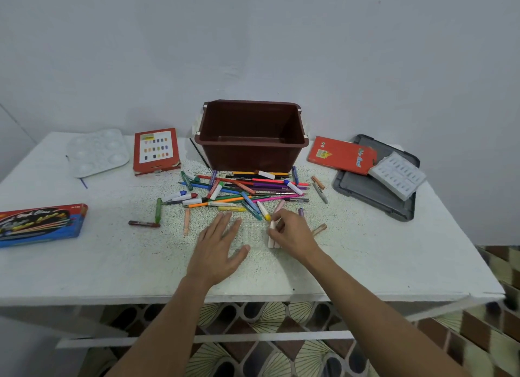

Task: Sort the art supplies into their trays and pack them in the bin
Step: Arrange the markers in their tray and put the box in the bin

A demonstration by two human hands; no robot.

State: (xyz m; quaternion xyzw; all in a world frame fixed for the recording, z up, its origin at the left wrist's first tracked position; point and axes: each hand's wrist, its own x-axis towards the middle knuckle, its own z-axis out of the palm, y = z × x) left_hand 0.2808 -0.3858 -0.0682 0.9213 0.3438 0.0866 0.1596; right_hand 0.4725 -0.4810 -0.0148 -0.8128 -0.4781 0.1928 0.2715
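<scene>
Just in front of the pile of markers and crayons [242, 191], a pale pink crayon [271, 225] was pinched between the thumb and curled fingertips of the right hand [291, 233]. It was held over other pale sticks [272, 242] lying in a clear tray [253, 230] on the worktop [112, 258]. The left hand [219, 245] lay flat, fingers straight and spread, pressing the tray's left part. Behind the pile stood the brown bin [250, 140].

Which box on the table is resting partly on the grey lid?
The orange box right of the brown bin; the red box and blue box lie on the table.
</scene>
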